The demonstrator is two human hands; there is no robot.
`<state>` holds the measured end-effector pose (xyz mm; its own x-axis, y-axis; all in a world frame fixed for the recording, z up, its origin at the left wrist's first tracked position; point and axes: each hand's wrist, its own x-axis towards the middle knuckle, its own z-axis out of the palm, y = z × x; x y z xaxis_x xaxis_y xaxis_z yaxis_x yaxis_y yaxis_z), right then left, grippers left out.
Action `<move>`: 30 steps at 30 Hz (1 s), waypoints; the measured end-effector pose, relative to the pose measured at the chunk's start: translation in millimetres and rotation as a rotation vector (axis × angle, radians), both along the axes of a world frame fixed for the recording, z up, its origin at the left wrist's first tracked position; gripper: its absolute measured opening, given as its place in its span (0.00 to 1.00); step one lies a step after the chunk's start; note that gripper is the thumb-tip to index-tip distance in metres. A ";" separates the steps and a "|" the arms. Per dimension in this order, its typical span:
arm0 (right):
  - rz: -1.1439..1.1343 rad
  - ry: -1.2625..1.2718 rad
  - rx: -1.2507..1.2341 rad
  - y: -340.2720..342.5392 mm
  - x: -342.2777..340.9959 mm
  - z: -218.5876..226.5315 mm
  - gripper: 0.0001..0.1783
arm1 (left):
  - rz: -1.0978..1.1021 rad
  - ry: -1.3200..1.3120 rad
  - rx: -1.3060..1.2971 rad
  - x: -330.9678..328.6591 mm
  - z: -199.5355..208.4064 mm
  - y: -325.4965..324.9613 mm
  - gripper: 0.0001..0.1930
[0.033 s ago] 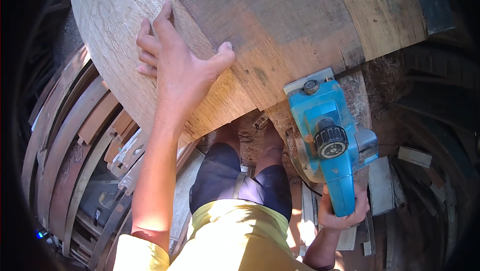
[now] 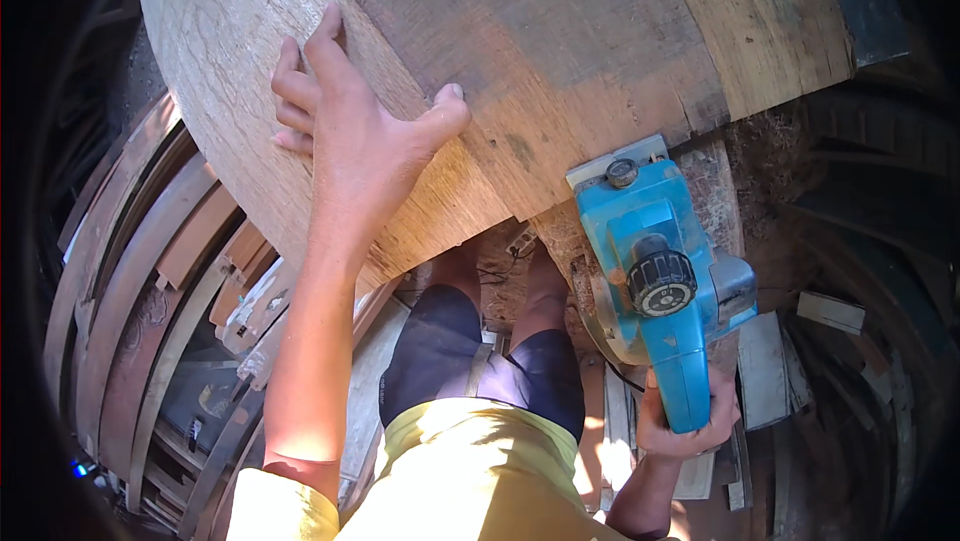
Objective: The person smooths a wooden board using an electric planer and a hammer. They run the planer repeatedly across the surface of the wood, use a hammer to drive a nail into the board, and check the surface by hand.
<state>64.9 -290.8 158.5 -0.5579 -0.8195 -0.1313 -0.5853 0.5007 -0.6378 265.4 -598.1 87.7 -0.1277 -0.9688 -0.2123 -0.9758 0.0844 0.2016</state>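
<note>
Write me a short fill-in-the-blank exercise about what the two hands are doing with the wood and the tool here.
1. The left hand lies flat on the large curved ____ slab.
2. The right hand grips the handle of a ____ power planer.
3. The planer's round adjustment knob is ____.

Missing words: wooden; blue; black

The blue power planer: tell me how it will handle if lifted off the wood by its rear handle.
The blue power planer is probably front-heavy: the bulky body sits well ahead of the handle gripped by the right hand. It looks rigid, with a hard plastic casing. The flat sole resting on the wooden piece suggests it won't roll.
</note>
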 end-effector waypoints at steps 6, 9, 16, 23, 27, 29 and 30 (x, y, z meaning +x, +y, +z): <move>-0.021 0.001 -0.026 5.3 -0.2 -4.2 0.25 | -0.006 0.008 0.010 2.9 -0.6 -0.5 0.61; -0.066 -0.032 -0.030 5.8 1.9 -3.5 0.26 | -0.028 0.013 0.032 5.9 -0.8 -2.5 0.63; -0.111 -0.034 -0.092 -3.7 5.4 -2.7 0.30 | -0.036 0.044 0.053 10.9 -0.6 -3.3 0.68; 0.019 -0.103 0.030 -17.5 -2.5 9.9 0.40 | 0.034 0.114 -0.125 14.0 -7.2 -41.2 0.50; 0.130 -0.150 0.081 -26.7 7.4 27.7 0.42 | 0.282 -0.205 -0.525 38.0 -50.8 -121.1 0.35; 0.171 -0.199 0.107 -39.0 18.3 38.7 0.42 | 0.235 -0.144 -0.519 31.3 -45.0 -121.4 0.33; 0.175 -0.194 0.142 -48.5 24.7 43.0 0.43 | 0.212 -0.116 -0.516 29.7 -42.2 -121.7 0.32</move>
